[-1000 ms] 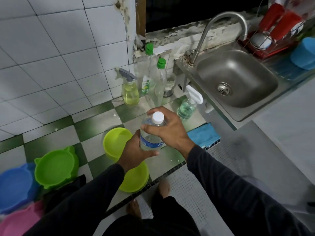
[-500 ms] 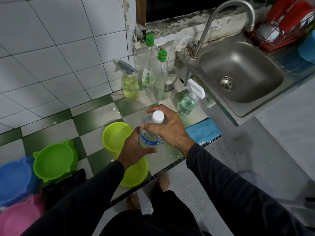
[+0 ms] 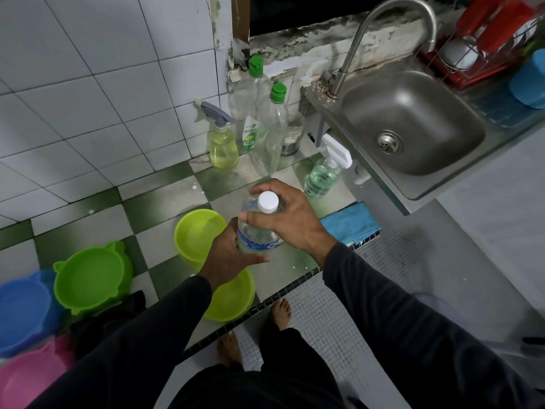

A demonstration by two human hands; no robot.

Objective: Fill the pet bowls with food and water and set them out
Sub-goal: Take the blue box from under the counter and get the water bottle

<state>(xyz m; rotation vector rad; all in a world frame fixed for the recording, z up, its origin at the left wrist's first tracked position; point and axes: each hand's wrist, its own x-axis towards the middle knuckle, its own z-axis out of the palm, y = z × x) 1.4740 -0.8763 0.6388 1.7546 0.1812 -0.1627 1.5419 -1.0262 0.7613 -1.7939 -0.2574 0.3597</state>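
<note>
I see my left hand point(image 3: 228, 256) gripping the water bottle point(image 3: 256, 228) low on its body and my right hand point(image 3: 290, 219) curled round its shoulder by the white cap point(image 3: 267, 202). The bottle hangs above two lime bowls point(image 3: 197, 231); left of it lie three eared dishes point(image 3: 91, 283), green, blue, pink. Beyond the bottle I count four cleaner bottles point(image 3: 222, 143).

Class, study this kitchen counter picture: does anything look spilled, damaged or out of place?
Yes. The wall below the window ledge is stained dark, with flaking paint. Small white specks dot the checked counter near the bowls. Otherwise, both hands hold the capped water bottle upright, and nothing is tipped over.
</note>
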